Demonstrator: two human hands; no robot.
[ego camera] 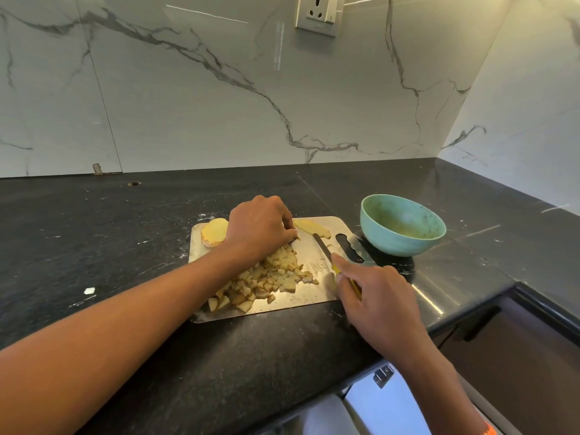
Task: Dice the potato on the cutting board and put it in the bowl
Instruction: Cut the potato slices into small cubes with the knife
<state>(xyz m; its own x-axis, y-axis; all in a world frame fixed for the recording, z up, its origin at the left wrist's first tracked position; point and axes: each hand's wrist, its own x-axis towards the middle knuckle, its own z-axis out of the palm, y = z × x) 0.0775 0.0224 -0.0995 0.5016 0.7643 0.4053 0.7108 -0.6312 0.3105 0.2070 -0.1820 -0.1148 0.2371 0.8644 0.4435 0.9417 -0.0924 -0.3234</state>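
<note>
A steel cutting board lies on the black counter. A heap of diced potato covers its middle. A potato half sits at the board's far left corner and a long slice lies at its far edge. My left hand is curled over the far end of the heap, fingertips down near the slice; what it holds is hidden. My right hand grips a yellow-handled knife, blade pointing away over the board. An empty green bowl stands right of the board.
The black counter ends in an edge just right of the bowl and near my right wrist. A marble wall with a socket rises behind. A small white scrap lies left of the board.
</note>
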